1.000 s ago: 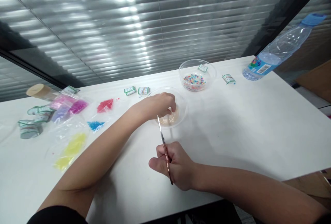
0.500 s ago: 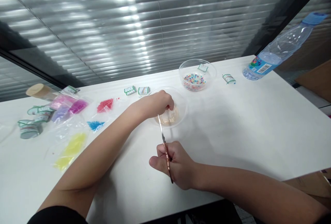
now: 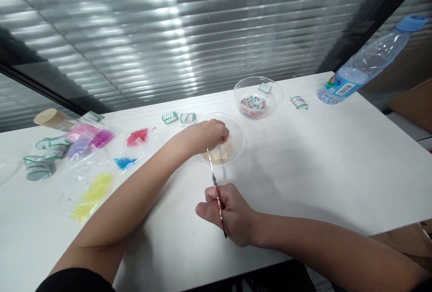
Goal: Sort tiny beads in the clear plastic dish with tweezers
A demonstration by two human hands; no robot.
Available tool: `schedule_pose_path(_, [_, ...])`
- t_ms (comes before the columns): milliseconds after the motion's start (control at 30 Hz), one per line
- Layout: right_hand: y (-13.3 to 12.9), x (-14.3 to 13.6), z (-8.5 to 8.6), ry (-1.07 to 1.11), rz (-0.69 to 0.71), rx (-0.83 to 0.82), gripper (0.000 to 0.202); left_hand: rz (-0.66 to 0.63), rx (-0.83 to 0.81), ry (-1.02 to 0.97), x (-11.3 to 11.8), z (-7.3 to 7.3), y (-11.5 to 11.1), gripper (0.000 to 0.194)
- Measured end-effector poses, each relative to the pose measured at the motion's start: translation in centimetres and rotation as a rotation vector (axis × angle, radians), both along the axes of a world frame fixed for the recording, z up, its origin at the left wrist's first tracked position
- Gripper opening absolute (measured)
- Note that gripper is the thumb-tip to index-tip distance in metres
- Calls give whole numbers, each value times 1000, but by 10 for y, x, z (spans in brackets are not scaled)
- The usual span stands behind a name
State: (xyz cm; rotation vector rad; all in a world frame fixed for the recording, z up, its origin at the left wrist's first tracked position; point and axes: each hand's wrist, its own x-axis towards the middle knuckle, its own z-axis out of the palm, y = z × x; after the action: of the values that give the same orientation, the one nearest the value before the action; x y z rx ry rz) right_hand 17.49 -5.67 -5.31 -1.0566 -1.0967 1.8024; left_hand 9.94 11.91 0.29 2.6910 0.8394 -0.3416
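My left hand (image 3: 213, 134) is closed over a clear plastic bowl (image 3: 239, 146), its fingertips pinched together. Whatever those fingers hold, if anything, is hidden or too small to make out. Pale tan contents (image 3: 221, 152) lie in the bottom of that bowl. Below it, my right hand (image 3: 232, 213) is wrapped round the copper-coloured handles of a pair of scissors (image 3: 213, 178). The scissor blades point away from me, with their tip at the near left edge of the bowl, close under my left wrist.
A second clear bowl (image 3: 258, 107) holds colourful beads. A water bottle (image 3: 351, 78) stands at the back right. Bags of yellow beads (image 3: 92, 195), blue beads (image 3: 124, 163) and red beads (image 3: 137, 137) lie left, with several crumpled wrappers (image 3: 38, 168) and a tan-topped container (image 3: 50, 118).
Hardly anything differs. My right hand and the scissors have shifted very slightly to the right; my left hand stays pinched over the bowl.
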Motion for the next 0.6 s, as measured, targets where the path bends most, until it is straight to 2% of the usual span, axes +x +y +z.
schedule_pose_path(133, [1, 1, 2, -15, -19, 24, 51, -24, 34, -34, -1, 9, -2, 21])
schedule_pose_path(300, [3, 4, 8, -51, -19, 65, 53, -74, -31, -234, -10, 28, 0, 25])
schedule_pose_path(433, [4, 6, 12, -82, -44, 112, 63, -97, -118, -337, -20, 39, 5, 28])
schedule_pose_path(600, [7, 8, 14, -96, -41, 70, 70, -84, -280, -422, -30, 46, 11, 23])
